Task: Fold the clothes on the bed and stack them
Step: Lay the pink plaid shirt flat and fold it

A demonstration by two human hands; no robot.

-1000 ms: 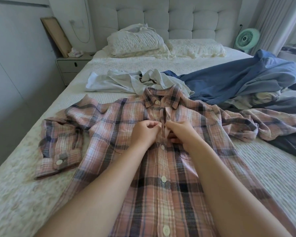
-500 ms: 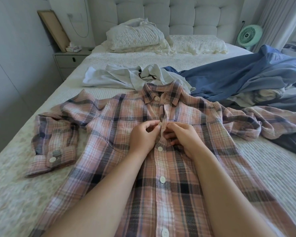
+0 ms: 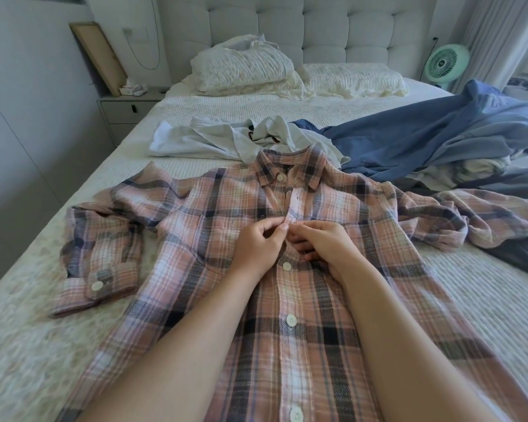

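A pink and navy plaid shirt [image 3: 201, 239] lies face up on the bed [image 3: 43, 345], collar toward the headboard, both sleeves spread out. Its lower buttons are fastened; the placket below the collar is open. My left hand [image 3: 258, 248] pinches the placket edge at chest height. My right hand [image 3: 323, 245] grips the opposite edge right beside it, fingers curled into the fabric. Behind the collar lies a crumpled white garment [image 3: 214, 141]. A blue garment [image 3: 424, 138] is heaped at the right.
Grey and pale clothes [image 3: 500, 184] are piled at the right edge under the blue one. Pillows [image 3: 244, 71] lie against the tufted headboard. A nightstand [image 3: 125, 108] with a leaning frame stands at the left, a green fan [image 3: 444, 63] at the right.
Both hands stay at the shirt's placket. My left hand's fingers have pulled the placket edge up a little. The view has shifted slightly closer.
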